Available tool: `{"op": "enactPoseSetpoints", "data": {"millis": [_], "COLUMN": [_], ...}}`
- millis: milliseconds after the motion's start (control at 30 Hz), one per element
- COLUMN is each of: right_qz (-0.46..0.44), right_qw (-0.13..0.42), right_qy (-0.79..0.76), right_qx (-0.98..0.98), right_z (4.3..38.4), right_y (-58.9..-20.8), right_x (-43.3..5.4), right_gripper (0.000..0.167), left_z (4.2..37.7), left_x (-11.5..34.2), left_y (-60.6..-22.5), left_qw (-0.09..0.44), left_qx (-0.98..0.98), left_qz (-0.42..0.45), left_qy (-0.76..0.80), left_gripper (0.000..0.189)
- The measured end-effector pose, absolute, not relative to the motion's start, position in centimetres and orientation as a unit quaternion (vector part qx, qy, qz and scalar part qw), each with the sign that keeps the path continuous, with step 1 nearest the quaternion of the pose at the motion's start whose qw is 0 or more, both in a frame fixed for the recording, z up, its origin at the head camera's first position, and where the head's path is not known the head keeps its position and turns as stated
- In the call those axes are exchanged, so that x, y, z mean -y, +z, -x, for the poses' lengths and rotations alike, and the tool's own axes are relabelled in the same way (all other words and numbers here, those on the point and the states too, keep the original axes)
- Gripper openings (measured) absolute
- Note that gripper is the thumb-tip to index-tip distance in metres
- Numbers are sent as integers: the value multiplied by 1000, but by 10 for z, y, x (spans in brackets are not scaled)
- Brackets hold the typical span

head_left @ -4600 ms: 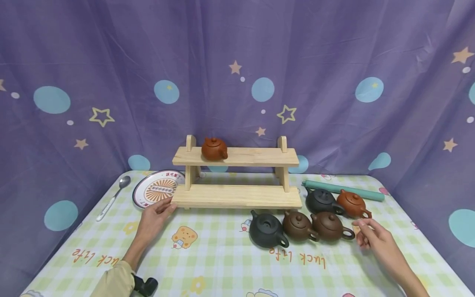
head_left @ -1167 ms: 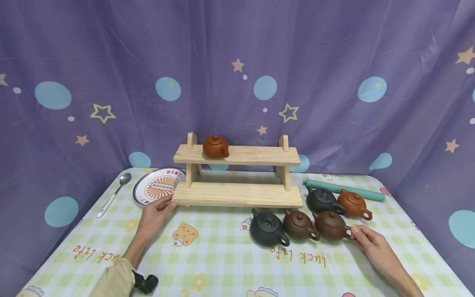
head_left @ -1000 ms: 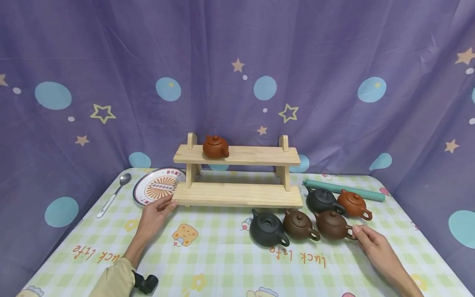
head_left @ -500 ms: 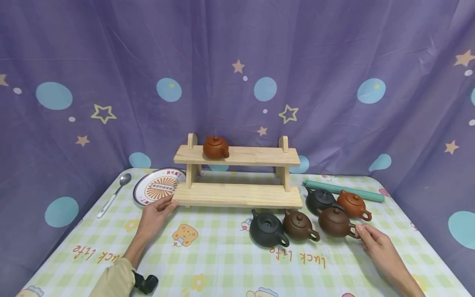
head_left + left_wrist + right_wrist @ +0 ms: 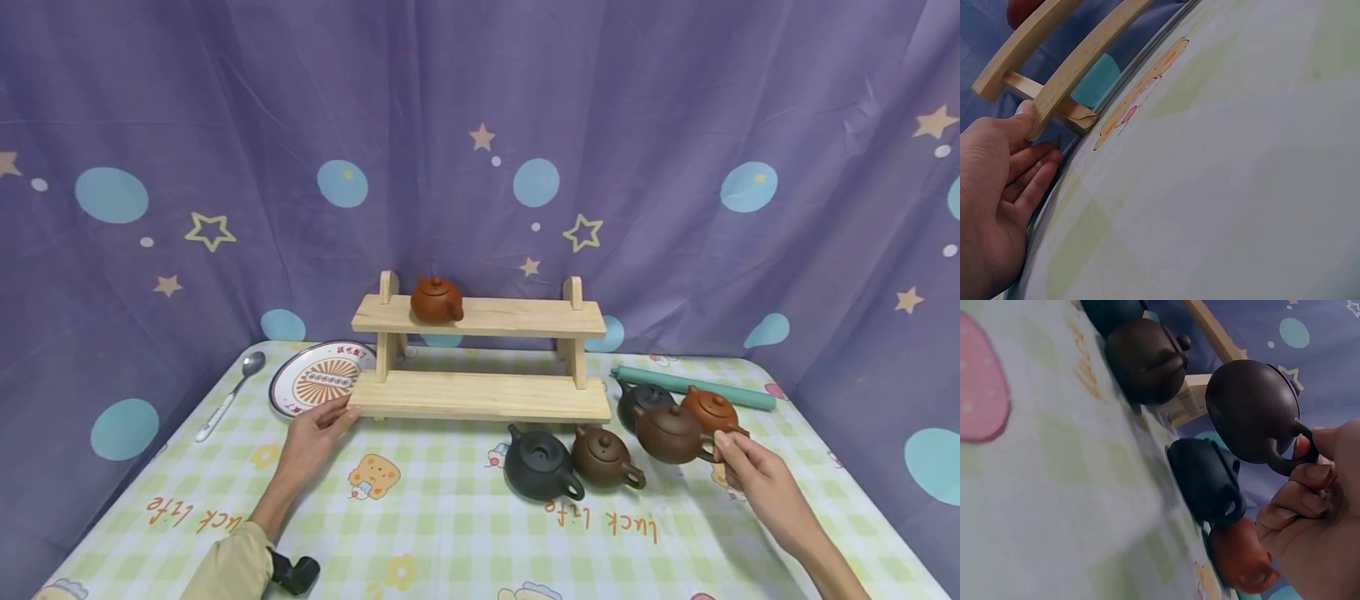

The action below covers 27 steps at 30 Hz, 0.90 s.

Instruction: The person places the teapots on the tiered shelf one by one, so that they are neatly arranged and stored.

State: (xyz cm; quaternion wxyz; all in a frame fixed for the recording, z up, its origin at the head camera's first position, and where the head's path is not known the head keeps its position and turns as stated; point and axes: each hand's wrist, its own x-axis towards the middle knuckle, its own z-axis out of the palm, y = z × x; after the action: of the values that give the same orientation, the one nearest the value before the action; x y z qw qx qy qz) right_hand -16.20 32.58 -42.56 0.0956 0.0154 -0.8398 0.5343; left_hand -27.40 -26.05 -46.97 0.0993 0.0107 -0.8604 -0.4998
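1. Reference: 12 o'clock points away from the person; unless stated otherwise, I read hours from the held brown teapot [image 5: 671,433].
2. Position: the teapot hangs above the tablecloth [image 5: 465,542], at 10 o'clock from the right hand [image 5: 763,485].
3. Right grip: thumb and fingers are clamped on the teapot's handle.
4. Left grip: the left hand [image 5: 311,442] holds the left end of the wooden rack [image 5: 480,396].
5. Step: I judge this a lift; the next move calls for a level body and steady pinch.
6. Edges: rack corner, between 9 and 10; second brown teapot [image 5: 602,458], past 8; rear black teapot [image 5: 639,397], 11; right orange teapot [image 5: 708,408], 2. I cannot tell the rear gaps.
7. Room: cloth spreads toward 6.
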Motion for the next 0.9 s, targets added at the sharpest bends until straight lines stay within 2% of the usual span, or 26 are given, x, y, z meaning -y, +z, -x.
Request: {"op": "enactPoseSetpoints", "data": {"millis": [900], "right_qz": [-154], "right_qw": [110], "right_qy": [576], "right_qx": [796], "right_z": [201], "right_y": [-401], "right_x": [-286], "right_gripper": [33], "left_z": [273], "left_x": [260], "left_y": [-469], "left_qw": [102], "left_qx": [862], "left_qz": [-14], "left_qy": [-496], "left_gripper": [54]}}
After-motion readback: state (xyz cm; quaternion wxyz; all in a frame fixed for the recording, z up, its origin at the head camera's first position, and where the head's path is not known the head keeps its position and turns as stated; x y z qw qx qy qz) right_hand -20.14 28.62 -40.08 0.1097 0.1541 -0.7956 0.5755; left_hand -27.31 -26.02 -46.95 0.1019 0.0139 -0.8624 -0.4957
